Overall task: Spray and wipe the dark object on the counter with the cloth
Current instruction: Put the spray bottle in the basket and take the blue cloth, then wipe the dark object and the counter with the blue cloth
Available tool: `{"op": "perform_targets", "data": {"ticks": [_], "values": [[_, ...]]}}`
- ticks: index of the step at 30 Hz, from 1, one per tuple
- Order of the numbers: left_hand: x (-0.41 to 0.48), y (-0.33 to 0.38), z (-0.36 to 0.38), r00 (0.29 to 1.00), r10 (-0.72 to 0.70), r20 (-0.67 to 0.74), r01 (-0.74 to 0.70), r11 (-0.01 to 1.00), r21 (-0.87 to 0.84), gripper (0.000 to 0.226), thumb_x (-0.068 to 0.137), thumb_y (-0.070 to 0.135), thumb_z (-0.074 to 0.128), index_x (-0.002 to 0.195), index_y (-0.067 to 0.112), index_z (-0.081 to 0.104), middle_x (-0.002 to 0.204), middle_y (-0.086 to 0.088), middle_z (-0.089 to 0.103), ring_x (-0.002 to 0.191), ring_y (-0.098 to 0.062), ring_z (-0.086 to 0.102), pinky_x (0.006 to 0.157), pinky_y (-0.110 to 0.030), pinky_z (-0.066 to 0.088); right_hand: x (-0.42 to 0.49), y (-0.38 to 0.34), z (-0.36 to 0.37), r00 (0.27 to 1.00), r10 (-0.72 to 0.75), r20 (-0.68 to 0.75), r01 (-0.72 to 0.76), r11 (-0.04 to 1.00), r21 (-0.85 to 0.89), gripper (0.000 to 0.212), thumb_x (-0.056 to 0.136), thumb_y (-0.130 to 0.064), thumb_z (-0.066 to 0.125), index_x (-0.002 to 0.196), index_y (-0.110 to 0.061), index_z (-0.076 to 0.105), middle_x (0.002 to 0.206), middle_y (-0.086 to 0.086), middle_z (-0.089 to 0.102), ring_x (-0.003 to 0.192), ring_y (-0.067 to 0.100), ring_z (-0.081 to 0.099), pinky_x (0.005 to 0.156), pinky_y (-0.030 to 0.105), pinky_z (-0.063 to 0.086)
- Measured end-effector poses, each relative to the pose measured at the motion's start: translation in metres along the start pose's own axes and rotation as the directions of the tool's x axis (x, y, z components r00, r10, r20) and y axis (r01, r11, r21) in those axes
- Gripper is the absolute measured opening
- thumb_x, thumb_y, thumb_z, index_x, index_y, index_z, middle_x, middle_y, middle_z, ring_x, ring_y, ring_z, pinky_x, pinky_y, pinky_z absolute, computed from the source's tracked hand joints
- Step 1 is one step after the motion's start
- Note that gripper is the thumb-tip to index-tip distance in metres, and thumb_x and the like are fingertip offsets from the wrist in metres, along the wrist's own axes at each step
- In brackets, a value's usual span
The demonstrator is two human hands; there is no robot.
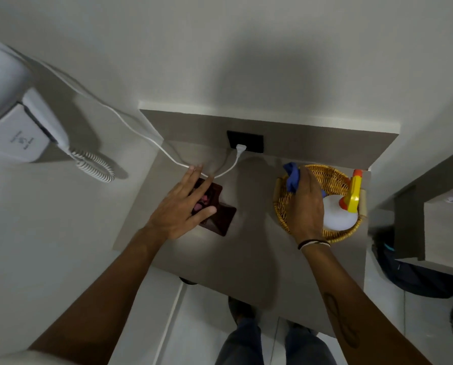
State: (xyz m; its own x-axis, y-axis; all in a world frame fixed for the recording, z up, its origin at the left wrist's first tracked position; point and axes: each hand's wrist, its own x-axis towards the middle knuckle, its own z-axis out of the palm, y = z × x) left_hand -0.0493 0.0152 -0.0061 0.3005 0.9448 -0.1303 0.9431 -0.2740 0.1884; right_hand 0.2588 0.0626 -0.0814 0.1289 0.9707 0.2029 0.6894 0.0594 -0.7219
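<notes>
A dark, glossy flat object [221,214] lies on the grey counter [246,254], left of centre. My left hand [183,209] rests over its left part with fingers spread, holding nothing. To the right stands a wicker basket [333,177]. Inside it my right hand [305,204] is shut on a blue cloth [291,177], which sticks out past my fingers. A white spray bottle [336,214] with a yellow and orange trigger head lies in the basket, just right of that hand.
A white cable [167,154] runs from a dark wall socket [245,140] across the counter's back to the left. A white wall-mounted hair dryer [22,127] with a coiled cord hangs at the left. A shelf unit [431,219] stands to the right, a dark bag below it.
</notes>
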Motion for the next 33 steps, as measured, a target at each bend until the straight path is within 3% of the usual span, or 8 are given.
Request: {"op": "perform_targets", "data": {"ticks": [3, 5, 10, 15, 19, 21, 26, 33], "values": [[-0.001, -0.003, -0.004, 0.998, -0.003, 0.061, 0.005, 1.000, -0.019, 0.098, 0.096, 0.082, 0.040, 0.170, 0.030, 0.005, 0.178, 0.007, -0.019, 0.164, -0.019, -0.016, 0.124, -0.064, 0.029, -0.003, 0.001, -0.005, 0.999, 0.041, -0.009, -0.039, 0.994, 0.106, 0.045, 0.096, 0.009, 0.062, 0.139, 0.003, 0.053, 0.132, 0.023, 0.064, 0.122, 0.040, 0.063, 0.110, 0.038, 0.045], [0.000, 0.000, -0.003, 0.998, -0.030, 0.059, 0.033, 0.999, -0.037, 0.098, 0.095, 0.080, 0.043, 0.170, 0.029, 0.007, 0.178, 0.007, -0.017, 0.164, -0.019, -0.015, 0.123, -0.064, 0.030, -0.005, 0.001, -0.009, 0.997, 0.054, 0.050, -0.060, 0.989, 0.133, 0.049, 0.095, 0.006, 0.065, 0.142, 0.005, 0.050, 0.136, 0.025, 0.062, 0.125, 0.044, 0.061, 0.111, 0.054, 0.049], [0.005, 0.011, 0.001, 0.983, -0.177, -0.046, 0.173, 0.982, -0.072, 0.085, 0.094, 0.059, 0.053, 0.165, 0.020, 0.027, 0.177, -0.006, 0.012, 0.164, -0.031, 0.010, 0.121, -0.065, 0.036, -0.019, -0.002, -0.016, 0.988, -0.020, 0.153, -0.026, 0.955, 0.296, 0.050, 0.101, 0.007, 0.054, 0.149, 0.009, 0.039, 0.147, 0.030, 0.052, 0.135, 0.045, 0.053, 0.113, 0.059, 0.046], [0.000, -0.008, -0.005, 0.952, -0.285, -0.111, 0.249, 0.933, -0.261, 0.080, 0.091, 0.051, 0.048, 0.164, 0.022, 0.032, 0.171, -0.006, 0.027, 0.158, -0.028, 0.024, 0.126, -0.054, 0.030, -0.027, -0.019, -0.018, 0.980, -0.060, 0.188, -0.022, 0.914, 0.404, 0.052, 0.103, -0.001, 0.052, 0.153, -0.012, 0.040, 0.150, 0.007, 0.052, 0.133, -0.008, 0.048, 0.115, 0.026, 0.045], [-0.002, -0.028, -0.004, 0.935, -0.339, -0.104, 0.287, 0.896, -0.338, 0.075, 0.097, 0.040, 0.045, 0.168, 0.021, 0.026, 0.175, -0.003, 0.021, 0.162, -0.021, 0.017, 0.131, -0.052, 0.022, -0.041, -0.045, 0.006, 0.917, -0.236, 0.321, 0.067, 0.886, 0.460, 0.052, 0.104, -0.030, 0.048, 0.150, -0.004, 0.044, 0.148, 0.013, 0.056, 0.137, 0.025, 0.055, 0.114, 0.048, 0.045], [-0.005, -0.038, -0.001, 0.936, -0.336, -0.103, 0.277, 0.887, -0.370, 0.076, 0.101, 0.047, 0.042, 0.169, 0.019, 0.022, 0.178, -0.001, 0.015, 0.164, -0.018, 0.011, 0.132, -0.052, 0.018, -0.050, -0.059, 0.023, 0.897, -0.298, 0.326, 0.112, 0.867, 0.485, 0.049, 0.104, -0.021, 0.052, 0.150, -0.008, 0.043, 0.152, 0.003, 0.049, 0.141, 0.018, 0.048, 0.118, 0.049, 0.041], [-0.010, -0.065, -0.002, 0.970, -0.235, 0.057, 0.239, 0.899, -0.368, 0.143, 0.062, 0.088, 0.073, 0.170, 0.022, 0.008, 0.178, 0.010, -0.004, 0.164, -0.011, -0.006, 0.129, -0.037, 0.010, -0.056, -0.095, 0.060, 0.896, -0.279, 0.346, 0.022, 0.806, 0.591, 0.044, 0.106, -0.010, 0.050, 0.150, -0.010, 0.047, 0.151, 0.004, 0.053, 0.141, 0.016, 0.050, 0.118, 0.045, 0.042], [-0.002, -0.074, -0.007, 0.984, -0.177, -0.019, 0.155, 0.902, -0.403, 0.126, 0.052, 0.089, 0.079, 0.150, 0.023, 0.036, 0.148, 0.002, 0.038, 0.136, -0.016, 0.042, 0.115, -0.044, 0.041, -0.054, -0.106, 0.087, 0.914, -0.175, 0.367, -0.115, 0.753, 0.648, 0.053, 0.096, 0.003, 0.059, 0.146, -0.014, 0.052, 0.150, 0.004, 0.056, 0.138, 0.019, 0.054, 0.115, 0.047, 0.046]]}}
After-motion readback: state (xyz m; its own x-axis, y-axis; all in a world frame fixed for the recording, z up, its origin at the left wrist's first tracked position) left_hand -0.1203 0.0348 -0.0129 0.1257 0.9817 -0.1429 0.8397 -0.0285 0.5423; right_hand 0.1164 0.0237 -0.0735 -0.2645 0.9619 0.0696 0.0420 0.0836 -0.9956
